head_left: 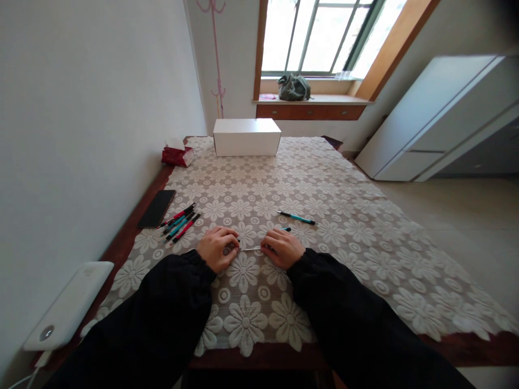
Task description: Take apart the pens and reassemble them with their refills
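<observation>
My left hand (219, 249) rests low over the lace cloth with its fingers pinched. A small dark tip (238, 240) shows at its fingertips; the rest of that piece is hidden. Opposite, my right hand (283, 248) is closed on a thin pale rod (252, 249), like a pen refill, which spans the gap toward my left fingertips. Behind my right knuckles a teal and black pen end (286, 229) shows; whether the hand holds it cannot be seen. Farther off lies a teal and black pen (297, 218). Several red and teal pens (180, 222) lie bunched beyond my left hand.
A black phone (157, 209) lies at the table's left edge, with a white power bank-like device (70, 305) and cable nearer me. A white box (247, 138) and a red tissue pack (177, 156) stand at the far end. Lace cloth (344, 270) covers the table; a wall borders its left.
</observation>
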`<state>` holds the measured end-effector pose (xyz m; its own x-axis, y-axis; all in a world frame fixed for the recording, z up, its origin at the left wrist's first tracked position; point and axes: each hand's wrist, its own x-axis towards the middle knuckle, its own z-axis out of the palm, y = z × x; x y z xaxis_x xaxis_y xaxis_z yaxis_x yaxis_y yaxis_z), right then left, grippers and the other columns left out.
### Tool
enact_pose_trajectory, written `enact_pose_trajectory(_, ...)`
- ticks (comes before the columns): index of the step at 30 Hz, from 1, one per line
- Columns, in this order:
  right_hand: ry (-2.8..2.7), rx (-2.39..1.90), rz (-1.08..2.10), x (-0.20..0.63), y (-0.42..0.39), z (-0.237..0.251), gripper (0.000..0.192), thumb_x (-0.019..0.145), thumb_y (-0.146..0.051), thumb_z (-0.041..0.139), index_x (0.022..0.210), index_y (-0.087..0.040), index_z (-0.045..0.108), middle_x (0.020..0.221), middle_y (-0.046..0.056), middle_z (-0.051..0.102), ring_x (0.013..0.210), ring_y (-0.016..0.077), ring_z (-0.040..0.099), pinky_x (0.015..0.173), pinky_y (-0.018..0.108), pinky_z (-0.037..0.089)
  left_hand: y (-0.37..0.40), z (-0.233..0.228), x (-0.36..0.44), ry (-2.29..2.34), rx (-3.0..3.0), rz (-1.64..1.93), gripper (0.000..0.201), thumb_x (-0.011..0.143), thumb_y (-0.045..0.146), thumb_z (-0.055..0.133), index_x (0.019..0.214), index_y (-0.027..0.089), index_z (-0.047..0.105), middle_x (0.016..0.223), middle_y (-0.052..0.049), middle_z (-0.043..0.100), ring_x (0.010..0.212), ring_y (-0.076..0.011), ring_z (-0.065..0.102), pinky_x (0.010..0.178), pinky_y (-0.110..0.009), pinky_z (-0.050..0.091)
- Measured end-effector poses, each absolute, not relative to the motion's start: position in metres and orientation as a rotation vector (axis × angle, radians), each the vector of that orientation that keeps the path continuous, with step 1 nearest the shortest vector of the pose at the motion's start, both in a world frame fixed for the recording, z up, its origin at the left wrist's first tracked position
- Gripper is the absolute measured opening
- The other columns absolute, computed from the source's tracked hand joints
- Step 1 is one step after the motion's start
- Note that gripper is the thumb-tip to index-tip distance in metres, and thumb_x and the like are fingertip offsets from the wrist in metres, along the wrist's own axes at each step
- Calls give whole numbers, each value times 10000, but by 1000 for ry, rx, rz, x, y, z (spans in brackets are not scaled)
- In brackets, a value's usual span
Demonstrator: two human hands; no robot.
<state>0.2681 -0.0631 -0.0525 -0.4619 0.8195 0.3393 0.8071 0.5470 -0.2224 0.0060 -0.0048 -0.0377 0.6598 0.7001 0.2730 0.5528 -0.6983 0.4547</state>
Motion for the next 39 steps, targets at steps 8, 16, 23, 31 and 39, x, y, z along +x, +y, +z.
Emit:
enact_pose_trajectory(8, -2372, -1309, 39, 268, -62, -55, 139, 987, -264, 574, 892, -212, 661, 855, 47, 647, 830, 192, 561, 766, 315, 422, -7, -34, 7, 1001, 2536, 606, 37, 823, 228, 697, 831, 245, 729, 1119, -31, 737, 1085, -254, 633, 973, -427, 493)
enact_pose_trajectory(16, -2380, -1247, 54, 267, -63, -53, 136, 981, -258, 571, 886, -215, 659, 842, 48, 650, 814, 197, 555, 749, 324, 419, -6, -36, 7, 1022, 2532, 610, 50, 839, 242, 685, 835, 246, 735, 1118, -30, 738, 1074, -246, 638, 979, -425, 490)
enact_pose_trajectory(23, -2397, -1192, 68, 267, -63, -53, 131, 975, -238, 561, 887, -213, 656, 837, 49, 651, 802, 193, 548, 724, 321, 410, -6, -34, 7, 1023, 2522, 612, 48, 846, 249, 688, 843, 245, 736, 1119, -25, 741, 1068, -253, 644, 980, -448, 485)
enact_pose_trajectory(31, -2391, -1190, 87, 266, -63, -54, 120, 972, -242, 569, 891, -215, 653, 849, 49, 655, 806, 193, 554, 729, 321, 414, -7, -33, 7, 1012, 2513, 622, 59, 839, 234, 679, 861, 246, 733, 1119, -31, 745, 1084, -257, 642, 978, -443, 487)
enact_pose_trajectory(39, -2388, -1194, 94, 267, -63, -54, 144, 984, -244, 548, 900, -215, 661, 845, 51, 661, 799, 192, 556, 729, 325, 418, -7, -32, 8, 1089, 2450, 633, 222, 792, 94, 609, 974, 219, 632, 1080, -50, 744, 1070, -251, 656, 966, -425, 500)
